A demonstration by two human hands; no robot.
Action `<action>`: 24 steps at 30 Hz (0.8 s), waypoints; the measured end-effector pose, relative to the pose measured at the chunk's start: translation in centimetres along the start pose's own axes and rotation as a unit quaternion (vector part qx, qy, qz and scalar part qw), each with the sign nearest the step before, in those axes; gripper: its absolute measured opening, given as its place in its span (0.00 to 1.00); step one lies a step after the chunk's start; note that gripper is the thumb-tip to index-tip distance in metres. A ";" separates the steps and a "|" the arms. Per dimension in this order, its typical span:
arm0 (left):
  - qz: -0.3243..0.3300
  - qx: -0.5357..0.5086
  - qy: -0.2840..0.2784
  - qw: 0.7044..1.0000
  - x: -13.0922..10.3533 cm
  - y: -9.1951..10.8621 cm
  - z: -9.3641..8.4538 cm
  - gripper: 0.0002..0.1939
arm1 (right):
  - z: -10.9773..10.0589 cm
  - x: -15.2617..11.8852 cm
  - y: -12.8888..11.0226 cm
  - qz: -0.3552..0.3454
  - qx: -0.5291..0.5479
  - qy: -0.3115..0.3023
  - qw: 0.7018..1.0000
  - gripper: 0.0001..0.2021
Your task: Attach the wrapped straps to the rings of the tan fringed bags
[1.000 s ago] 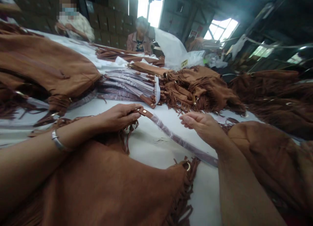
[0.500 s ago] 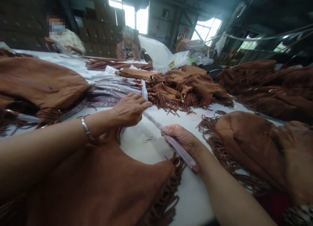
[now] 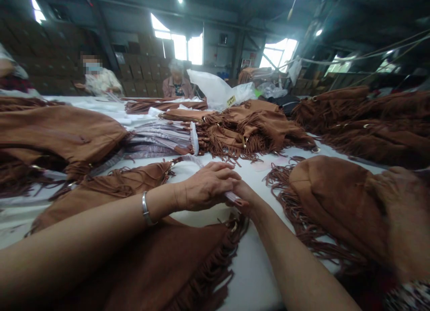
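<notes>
My left hand point(image 3: 210, 185), with a silver bangle on its wrist, lies over my right hand point(image 3: 243, 192) in the middle of the view. Both are closed round a wrapped strap point(image 3: 235, 199); its brown end sticks out at the right wrist, and a whitish length runs out behind the fingers. The left hand hides most of the right fingers. Below the arms lies a brown fringed bag point(image 3: 168, 257) with a metal ring at its corner. Another brown fringed bag point(image 3: 117, 185) lies behind my left forearm.
Another person's hand point(image 3: 399, 212) rests on a brown fringed bag point(image 3: 336, 194) at right. Wrapped straps point(image 3: 157, 138) and piled fringed bags point(image 3: 255, 123) lie farther back on the white table point(image 3: 262, 266). Several people are across the table.
My left hand has moved right and down along the strap onto my right hand. The view has shifted, and the bag behind my left forearm now shows.
</notes>
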State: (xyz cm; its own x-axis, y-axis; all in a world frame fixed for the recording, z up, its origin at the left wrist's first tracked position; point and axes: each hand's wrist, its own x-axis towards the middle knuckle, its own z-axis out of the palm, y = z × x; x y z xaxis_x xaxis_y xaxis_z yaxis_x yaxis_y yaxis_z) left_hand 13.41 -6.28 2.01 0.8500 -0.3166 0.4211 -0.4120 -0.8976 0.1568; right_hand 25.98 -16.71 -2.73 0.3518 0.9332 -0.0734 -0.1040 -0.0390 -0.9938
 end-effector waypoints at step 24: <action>-0.208 -0.647 -0.157 0.717 -2.7 -3.1 -0.6 0.18 | 1.3 0.1 -2.5 -0.109 0.037 -0.186 0.976 0.16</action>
State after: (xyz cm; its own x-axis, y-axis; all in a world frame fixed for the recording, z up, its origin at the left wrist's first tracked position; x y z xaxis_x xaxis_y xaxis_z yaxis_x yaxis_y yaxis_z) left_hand 12.16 -2.49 0.87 0.9361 -0.3395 -0.0924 0.1111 0.0361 0.9932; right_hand 25.07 -16.04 -0.18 0.0120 0.9821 0.1879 -0.1358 0.1878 -0.9728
